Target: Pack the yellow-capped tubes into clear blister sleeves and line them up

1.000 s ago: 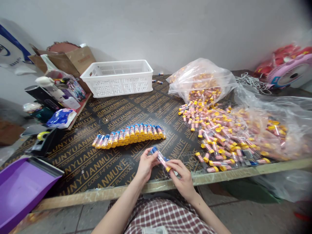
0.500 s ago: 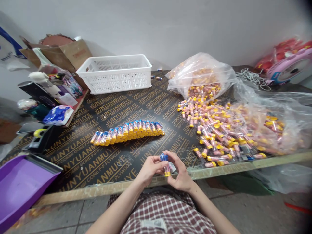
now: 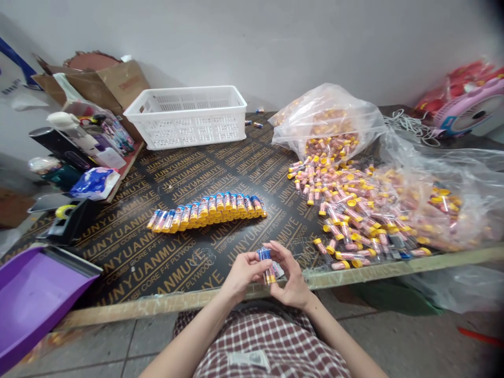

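Just above the table's front edge, my left hand point(image 3: 243, 275) pinches a small clear tube point(image 3: 269, 274) with a yellow cap at its lower end and blue wrap at its upper end. My right hand point(image 3: 292, 283) curls round the tube's other side, its thumb by the yellow cap and its fingertips near the blue top. A pale scrap point(image 3: 277, 269) shows between the right palm and the tube; what it is cannot be made out. Beyond my hands lies a stacked row of blue-and-yellow tubes point(image 3: 205, 210). To the right spreads a loose pile of pink tubes with yellow caps point(image 3: 346, 212).
A white plastic basket point(image 3: 189, 128) stands at the back. Clear plastic bags point(image 3: 328, 113) with more tubes lie at the right, near a pink fan point(image 3: 472, 110). On the left are a tape dispenser point(image 3: 65, 223), a purple dustpan point(image 3: 31, 299) and a black bottle point(image 3: 59, 149).
The view has shifted very slightly. Both hands stay around the tube, which is turned or tilted a little; the row and the pile are unchanged.
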Demonstrator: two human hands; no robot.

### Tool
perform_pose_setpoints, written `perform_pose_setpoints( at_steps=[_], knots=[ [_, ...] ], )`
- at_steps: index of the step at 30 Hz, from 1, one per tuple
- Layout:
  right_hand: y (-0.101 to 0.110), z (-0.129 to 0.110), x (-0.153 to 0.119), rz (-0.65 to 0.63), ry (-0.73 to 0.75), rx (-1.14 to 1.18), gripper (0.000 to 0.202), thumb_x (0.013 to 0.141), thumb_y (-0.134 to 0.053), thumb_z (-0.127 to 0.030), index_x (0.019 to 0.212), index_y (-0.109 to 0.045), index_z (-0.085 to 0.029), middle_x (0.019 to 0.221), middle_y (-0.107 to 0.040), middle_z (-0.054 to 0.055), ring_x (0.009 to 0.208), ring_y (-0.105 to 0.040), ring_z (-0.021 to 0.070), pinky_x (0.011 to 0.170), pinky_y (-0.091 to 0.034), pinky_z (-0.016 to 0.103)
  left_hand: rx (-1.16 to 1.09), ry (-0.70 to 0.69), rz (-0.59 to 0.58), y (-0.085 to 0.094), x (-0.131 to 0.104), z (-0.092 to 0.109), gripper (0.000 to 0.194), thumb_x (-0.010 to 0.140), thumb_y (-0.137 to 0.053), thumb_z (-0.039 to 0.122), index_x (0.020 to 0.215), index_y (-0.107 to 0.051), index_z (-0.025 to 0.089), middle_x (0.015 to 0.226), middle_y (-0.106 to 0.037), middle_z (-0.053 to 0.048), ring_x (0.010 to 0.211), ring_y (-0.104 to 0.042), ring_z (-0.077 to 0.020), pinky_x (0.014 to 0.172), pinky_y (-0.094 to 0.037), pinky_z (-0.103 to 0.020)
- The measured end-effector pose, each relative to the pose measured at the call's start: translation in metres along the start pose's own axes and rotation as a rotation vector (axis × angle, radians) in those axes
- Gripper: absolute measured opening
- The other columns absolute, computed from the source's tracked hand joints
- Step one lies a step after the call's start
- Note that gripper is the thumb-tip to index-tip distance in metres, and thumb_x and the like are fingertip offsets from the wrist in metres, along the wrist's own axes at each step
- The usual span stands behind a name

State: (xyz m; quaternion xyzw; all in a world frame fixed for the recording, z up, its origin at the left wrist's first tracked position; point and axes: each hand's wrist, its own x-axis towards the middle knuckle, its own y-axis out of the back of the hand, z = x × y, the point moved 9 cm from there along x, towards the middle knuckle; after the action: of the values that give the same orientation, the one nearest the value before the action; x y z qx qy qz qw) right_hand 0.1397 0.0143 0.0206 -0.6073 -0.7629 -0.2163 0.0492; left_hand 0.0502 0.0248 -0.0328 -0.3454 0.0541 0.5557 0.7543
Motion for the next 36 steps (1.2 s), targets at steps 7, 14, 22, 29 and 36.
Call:
perform_pose_setpoints(
  at_steps=[7, 14, 22, 29, 36],
  knots=[
    [0.010, 0.006, 0.005, -0.031, -0.060, -0.024, 0.085, 0.070, -0.062, -0.020, 0.141, -0.016, -0.025, 0.146, -0.023, 0.010, 0.123, -0.042, 0.0280, 0.103, -0.037, 0.047, 0.191, -0.187, 0.223, 0.044, -0.002, 0.048, 0.039, 0.050, -0.079, 0.042, 0.066, -0.061, 0.012, 0.057, -0.063, -0.003, 0.047, -0.054, -0.0112, 0.048, -0.041, -0.021],
    [0.060, 0.031, 0.006, 0.152, -0.092, -0.210, 0.066, 0.079, -0.061, -0.029, 0.137, -0.030, -0.027, 0.137, -0.039, 0.010, 0.116, -0.048, 0.0274, 0.098, -0.040, 0.048, 0.884, -0.581, 1.024, 0.164, -0.048, 0.198, 0.035, 0.055, -0.073, 0.047, 0.067, -0.062, 0.016, 0.056, -0.060, -0.001, 0.055, -0.055, -0.0151, 0.055, -0.040, -0.025],
    [0.051, 0.011, 0.011, 0.061, -0.034, -0.446, 0.046, 0.081, -0.057, -0.033, 0.125, -0.047, -0.026, 0.139, -0.036, 0.009, 0.126, -0.039, 0.0284, 0.102, -0.035, 0.048, 1.359, -0.454, 1.076, 0.160, -0.017, 0.218, 0.046, 0.070, -0.057, 0.058, 0.086, -0.068, 0.015, 0.074, -0.068, -0.012, 0.075, -0.062, -0.0261, 0.068, -0.041, -0.031],
    [0.124, 0.035, -0.002, 0.423, -0.113, -0.741, 0.035, 0.082, -0.055, -0.038, 0.111, -0.058, -0.020, 0.109, -0.057, 0.011, 0.105, -0.053, 0.0257, 0.093, -0.042, 0.044, 1.179, -0.701, 0.790, 0.094, -0.022, 0.156, 0.035, 0.083, -0.047, 0.047, 0.076, -0.066, 0.018, 0.063, -0.063, -0.002, 0.058, -0.055, -0.0148, 0.060, -0.037, -0.024],
    [0.144, 0.085, -0.009, 0.216, -0.394, -1.121, 0.036, 0.077, -0.057, -0.028, 0.109, -0.061, -0.011, 0.085, -0.060, 0.013, 0.087, -0.053, 0.0301, 0.078, -0.044, 0.043, 1.281, -0.376, 0.294, 0.028, 0.039, 0.031, 0.016, 0.066, -0.071, 0.031, 0.069, -0.063, 0.019, 0.071, -0.061, -0.001, 0.066, -0.054, -0.0156, 0.061, -0.035, -0.024]
  ],
)
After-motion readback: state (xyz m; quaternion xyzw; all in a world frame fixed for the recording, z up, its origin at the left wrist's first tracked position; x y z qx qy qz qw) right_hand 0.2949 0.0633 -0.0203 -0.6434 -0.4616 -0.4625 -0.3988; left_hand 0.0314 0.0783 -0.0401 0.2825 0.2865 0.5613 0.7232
